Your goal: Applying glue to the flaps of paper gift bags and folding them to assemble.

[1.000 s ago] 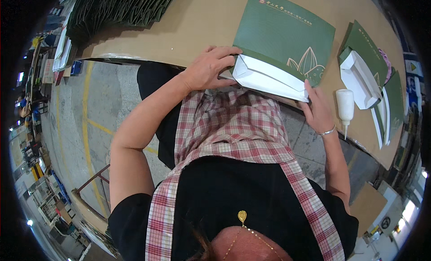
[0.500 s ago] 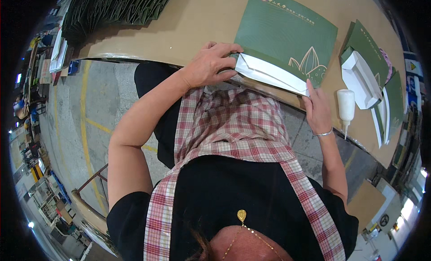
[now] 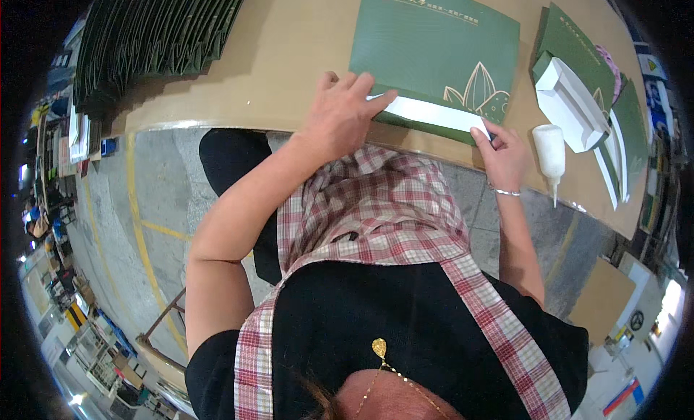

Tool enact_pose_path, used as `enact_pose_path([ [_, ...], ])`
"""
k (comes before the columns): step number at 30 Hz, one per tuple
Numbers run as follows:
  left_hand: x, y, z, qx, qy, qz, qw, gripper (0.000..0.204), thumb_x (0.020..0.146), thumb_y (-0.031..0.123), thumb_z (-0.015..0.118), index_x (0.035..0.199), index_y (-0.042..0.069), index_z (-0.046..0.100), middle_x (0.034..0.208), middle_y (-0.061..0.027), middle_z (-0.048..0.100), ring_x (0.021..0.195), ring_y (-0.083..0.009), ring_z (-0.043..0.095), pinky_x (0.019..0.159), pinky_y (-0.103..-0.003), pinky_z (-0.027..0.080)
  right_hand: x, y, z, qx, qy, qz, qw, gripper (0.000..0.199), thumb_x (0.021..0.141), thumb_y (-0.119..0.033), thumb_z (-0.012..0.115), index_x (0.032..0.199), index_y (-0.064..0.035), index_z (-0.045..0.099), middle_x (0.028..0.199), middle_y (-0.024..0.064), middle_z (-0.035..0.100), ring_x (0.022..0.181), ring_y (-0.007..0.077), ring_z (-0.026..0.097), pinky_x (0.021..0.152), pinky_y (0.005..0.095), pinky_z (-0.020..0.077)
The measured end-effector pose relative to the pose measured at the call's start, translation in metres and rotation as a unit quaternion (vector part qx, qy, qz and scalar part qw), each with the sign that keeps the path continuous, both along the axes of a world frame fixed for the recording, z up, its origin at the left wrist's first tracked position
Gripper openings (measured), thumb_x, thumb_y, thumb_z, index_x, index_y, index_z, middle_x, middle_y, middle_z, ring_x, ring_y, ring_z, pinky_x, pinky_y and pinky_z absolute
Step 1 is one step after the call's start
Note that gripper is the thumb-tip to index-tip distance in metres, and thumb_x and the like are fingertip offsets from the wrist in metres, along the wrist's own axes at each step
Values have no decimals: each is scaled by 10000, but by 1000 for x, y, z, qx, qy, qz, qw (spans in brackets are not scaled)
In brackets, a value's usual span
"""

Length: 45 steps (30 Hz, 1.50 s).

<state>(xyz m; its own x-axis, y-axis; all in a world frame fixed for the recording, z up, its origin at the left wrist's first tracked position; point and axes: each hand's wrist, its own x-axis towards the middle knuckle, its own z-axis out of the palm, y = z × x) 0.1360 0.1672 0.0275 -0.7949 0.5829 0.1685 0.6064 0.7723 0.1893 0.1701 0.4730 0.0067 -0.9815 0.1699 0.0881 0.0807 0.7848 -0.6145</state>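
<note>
One green bag (image 3: 426, 48) is held between one left hand (image 3: 341, 118) and one right hand (image 3: 508, 158). Right of the grip, one white bottle (image 3: 550, 151) and at least two further green bags (image 3: 578, 50) are seen; left of it, one row of dark folded pieces (image 3: 155, 40), individually uncountable, is shown.

Your table (image 3: 282, 44): brown top. On it, as you face it: at 12 o'clock, one green bag (image 3: 426, 48), flat, white strip along your side. Between 10 and 11, a row of dark bags (image 3: 155, 37), packed tight. Between 1 and 2, one white bottle (image 3: 549, 149), nozzle toward you; just beyond, overlapping bags (image 3: 578, 44), green.
</note>
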Motion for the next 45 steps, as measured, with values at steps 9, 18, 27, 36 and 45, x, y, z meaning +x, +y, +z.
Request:
enact_pose_path([
  [9, 7, 30, -5, -3, -20, 53, 998, 325, 828, 198, 647, 1148, 246, 612, 879, -48, 508, 863, -246, 546, 791, -393, 415, 13, -7, 8, 19, -18, -27, 999, 279, 737, -312, 792, 947, -131, 755, 682, 31, 495, 606, 167, 487, 560, 307, 409],
  [18, -27, 27, -32, 57, -58, -103, 991, 537, 867, 357, 605, 1379, 266, 475, 1459, -74, 399, 1348, -260, 363, 1083, -493, 282, -21, -5, 20, 24, -46, -57, 997, 726, 623, -398, 856, 1167, -33, 543, 929, 158, 614, 821, 292, 595, 759, 396, 480],
  [27, 10, 37, -50, 241, -68, -153, 956, 662, 871, 477, 527, 1392, 84, 415, 1498, -170, 328, 1382, -352, 309, 1131, -586, 164, -1, 27, 19, 113, -176, -39, 977, 746, 577, -376, 865, 1154, 14, 599, 1119, 242, 627, 1010, 400, 606, 864, 457, 472],
  [36, 12, 47, -46, 157, -61, -130, 977, 837, 824, 478, 597, 1495, 102, 268, 1573, -138, 196, 1445, -327, 199, 1161, -558, 102, -24, 57, -32, -297, 1, 57, 953, 872, 661, -31, 746, 1431, -19, 336, 1466, 159, 353, 1325, 255, 372, 1115, 370, 267],
  [45, -74, -25, 2, 279, -104, 28, 954, 392, 838, 209, 642, 1206, 87, 583, 1284, -166, 530, 1264, -341, 442, 1086, -428, 334, -75, -3, 20, -363, -158, 40, 918, 543, 749, -42, 680, 1284, -84, 596, 1173, 97, 607, 513, 67, 515, 373, 191, 348],
])
